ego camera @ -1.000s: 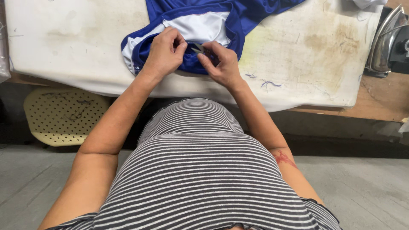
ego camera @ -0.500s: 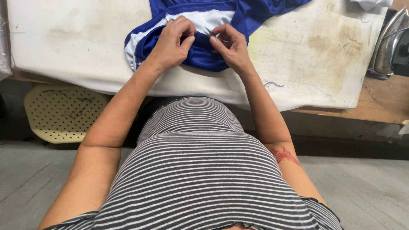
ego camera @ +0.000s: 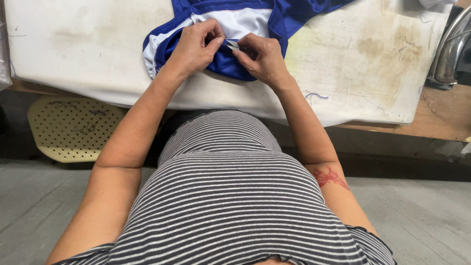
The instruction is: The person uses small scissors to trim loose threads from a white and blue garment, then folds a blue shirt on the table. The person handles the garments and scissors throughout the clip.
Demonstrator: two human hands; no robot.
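A yellowish perforated stool [ego camera: 73, 128] stands on the grey floor at the far left, under the near edge of a stained white padded table [ego camera: 88, 59]. On the table lies a blue and white garment [ego camera: 245, 19], its folded edge pulled toward the person, who wears a striped top. The left hand [ego camera: 194, 49] pinches the blue fabric, fingers curled tight with thumb pressed against forefinger. Just beside it, the right hand [ego camera: 265, 59] is closed narrowly on a small metal tool [ego camera: 232, 44], probably thread snips, though only a sliver of it shows between the fingers. The tool's tip meets the cloth right where the left thumb holds it.

Compared with a second ago, the hands have drawn closer together: then they sat slightly apart with the dark tool held away from the left hand, and now the two nearly touch over one spot on the blue hem. The garment has hardly shifted on the table. That suggests the work has narrowed to a single point on the seam, with the cloth held taut for the tool.

At the far right, a metal iron [ego camera: 449, 54] sits on the bare wooden bench [ego camera: 441, 115], well apart from both hands.
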